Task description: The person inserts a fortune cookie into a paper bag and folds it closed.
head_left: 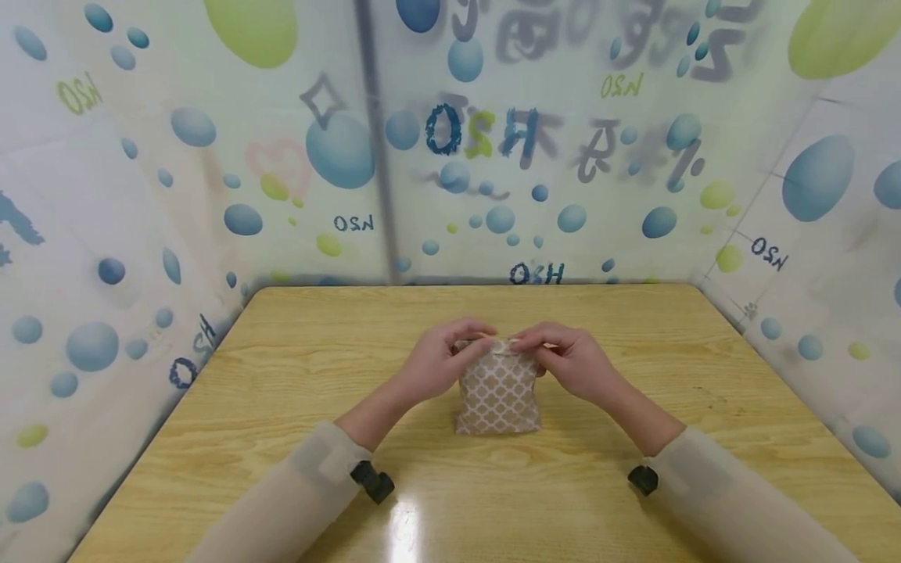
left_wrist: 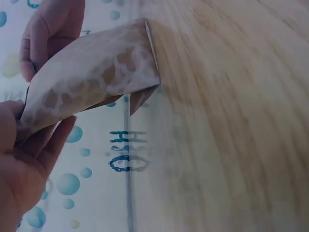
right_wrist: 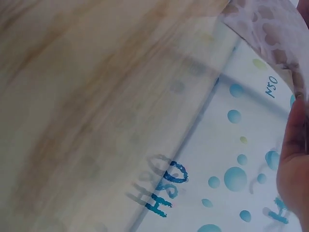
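A brown paper bag (head_left: pixel 498 395) with a white lattice pattern stands upright on the table, its top edge between my two hands. My left hand (head_left: pixel 445 358) pinches the upper left corner, thumb in front and fingers behind. On the other side my right hand (head_left: pixel 568 361) pinches the upper right of the same edge. In the left wrist view the bag (left_wrist: pixel 91 72) looks puffed out, with its bottom on the wood and a loose flap underneath. Only a part of the bag (right_wrist: pixel 270 29) shows in the right wrist view, above the right hand (right_wrist: pixel 294 169).
The wooden table (head_left: pixel 296 328) reaches to a patterned curtain (head_left: pixel 450 195) printed with blue and green drops, which surrounds it at the back and both sides. Black straps (head_left: pixel 371 481) sit at both sleeve cuffs.
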The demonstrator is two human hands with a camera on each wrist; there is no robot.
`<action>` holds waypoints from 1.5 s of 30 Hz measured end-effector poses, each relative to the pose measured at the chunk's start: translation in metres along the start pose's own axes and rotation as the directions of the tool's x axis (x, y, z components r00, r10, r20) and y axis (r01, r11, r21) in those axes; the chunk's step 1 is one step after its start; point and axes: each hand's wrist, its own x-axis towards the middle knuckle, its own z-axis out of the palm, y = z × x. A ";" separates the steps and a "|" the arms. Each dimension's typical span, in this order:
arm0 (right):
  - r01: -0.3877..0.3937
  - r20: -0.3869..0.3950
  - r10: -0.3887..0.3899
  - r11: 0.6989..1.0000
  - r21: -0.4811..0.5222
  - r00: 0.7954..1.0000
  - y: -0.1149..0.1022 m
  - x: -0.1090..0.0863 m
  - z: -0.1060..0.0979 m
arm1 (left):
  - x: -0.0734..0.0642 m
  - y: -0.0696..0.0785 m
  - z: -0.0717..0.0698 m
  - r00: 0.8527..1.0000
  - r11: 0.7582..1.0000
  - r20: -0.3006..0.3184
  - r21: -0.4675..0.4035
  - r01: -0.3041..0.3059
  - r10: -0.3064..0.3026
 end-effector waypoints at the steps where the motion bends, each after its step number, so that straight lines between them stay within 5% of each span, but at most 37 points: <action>1: -0.010 0.004 0.010 1.000 0.009 1.000 -0.002 0.000 0.000 | 0.000 0.001 0.001 1.000 1.000 -0.004 0.017 -0.013 0.013; 9: -0.127 0.021 0.128 0.991 -0.052 0.992 -0.015 0.006 0.005 | -0.003 0.006 0.007 0.981 0.970 -0.034 0.157 -0.185 0.192; 14: -0.071 0.003 0.072 0.995 -0.063 0.997 -0.018 0.004 0.009 | -0.002 0.007 0.008 0.978 0.967 -0.037 0.159 -0.198 0.206; 21: 0.047 -0.037 -0.053 0.990 -0.132 0.998 -0.021 0.002 0.012 | -0.001 0.008 0.008 0.961 0.932 -0.008 0.245 -0.268 0.278; 26: 0.089 -0.057 -0.102 0.976 -0.196 0.993 -0.021 0.004 0.011 | -0.003 0.006 0.003 0.971 0.944 0.001 0.234 -0.234 0.240; 36: -0.081 0.012 0.085 0.972 -0.221 0.996 -0.020 0.003 -0.001 | -0.003 -0.001 -0.006 0.967 0.941 -0.018 0.238 -0.243 0.254; 41: -0.081 -0.041 0.073 0.955 -0.287 0.997 -0.021 0.004 -0.005 | -0.002 -0.002 -0.009 0.997 0.991 -0.005 0.110 -0.077 0.078; 45: -0.163 -0.012 0.163 0.973 -0.164 0.987 -0.017 0.004 -0.009 | -0.003 -0.003 -0.012 1.000 0.999 0.002 0.027 0.024 -0.024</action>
